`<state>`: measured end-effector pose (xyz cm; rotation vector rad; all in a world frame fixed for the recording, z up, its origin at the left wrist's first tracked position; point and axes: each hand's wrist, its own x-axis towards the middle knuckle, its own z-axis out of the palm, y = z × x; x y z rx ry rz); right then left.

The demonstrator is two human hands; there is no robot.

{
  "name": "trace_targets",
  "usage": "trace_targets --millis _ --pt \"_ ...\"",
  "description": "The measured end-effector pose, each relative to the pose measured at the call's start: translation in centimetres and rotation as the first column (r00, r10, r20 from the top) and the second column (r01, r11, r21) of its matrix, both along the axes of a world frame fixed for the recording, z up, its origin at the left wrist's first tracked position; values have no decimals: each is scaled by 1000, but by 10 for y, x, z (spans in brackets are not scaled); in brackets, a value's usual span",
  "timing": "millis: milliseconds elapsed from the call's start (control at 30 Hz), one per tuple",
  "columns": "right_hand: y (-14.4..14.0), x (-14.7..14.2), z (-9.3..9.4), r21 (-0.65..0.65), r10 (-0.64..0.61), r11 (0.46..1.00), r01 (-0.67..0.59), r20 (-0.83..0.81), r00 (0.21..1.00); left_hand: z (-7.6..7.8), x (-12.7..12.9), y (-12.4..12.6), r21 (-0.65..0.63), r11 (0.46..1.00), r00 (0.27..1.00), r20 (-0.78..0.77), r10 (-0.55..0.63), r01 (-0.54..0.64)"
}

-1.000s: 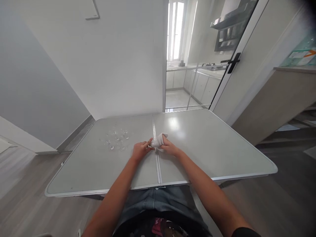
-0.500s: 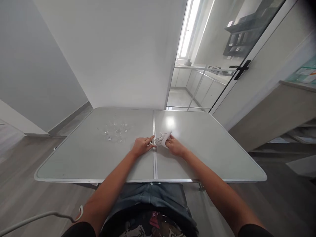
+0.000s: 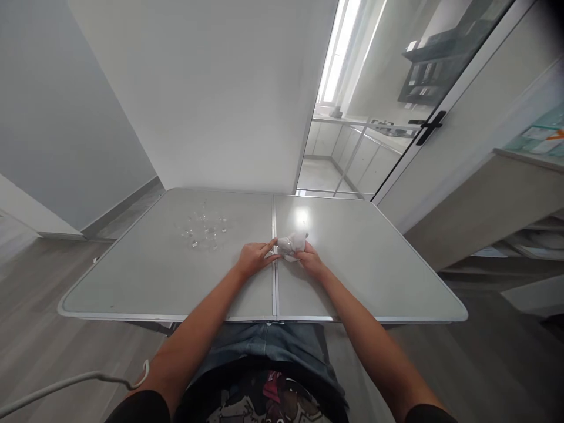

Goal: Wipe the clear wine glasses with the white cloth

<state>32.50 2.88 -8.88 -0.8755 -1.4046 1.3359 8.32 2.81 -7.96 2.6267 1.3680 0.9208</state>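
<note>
Over the table's middle seam, my left hand (image 3: pixel 254 258) has its thumb and fingers around the near end of a small clear glass (image 3: pixel 284 245). My right hand (image 3: pixel 311 260) grips a white cloth (image 3: pixel 298 241), which is bunched against the glass's other end. Cloth and fingers hide part of the glass, so its full shape cannot be made out. To the left, several small clear glass pieces (image 3: pixel 209 230) stand or lie close together on the table; their outlines are faint.
The pale folding table (image 3: pixel 145 282) has a metal rim and a centre seam. Behind it rises a white wall (image 3: pixel 211 94). A glass door with a black handle (image 3: pixel 432 127) is at the back right, beside a wooden shelf (image 3: pixel 497 200). A white cable (image 3: pixel 79 376) hangs at lower left.
The white cloth has shifted and now bunches up more around the glass. My right hand has turned slightly; my left hand stays almost where it was.
</note>
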Motion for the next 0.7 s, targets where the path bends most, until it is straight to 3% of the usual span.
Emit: trace_targets --millis 133,267,400,533,700 --pt "2 9 -1 149 116 979 -140 159 980 2 0 -1 -30 999 999 23 -32 33" --pt "3 19 1 382 -16 912 -145 388 921 -3 1 1 -17 999 997 75 -32 33" --pt "0 20 2 547 -130 822 -156 446 885 -5 1 3 34 999 992 123 -32 28" --pt "-2 15 3 532 -89 828 -177 437 895 -2 -2 1 22 999 994 108 -29 27" --pt "-2 9 6 279 66 948 -152 297 953 -4 -5 3 -5 999 995 92 -42 43"
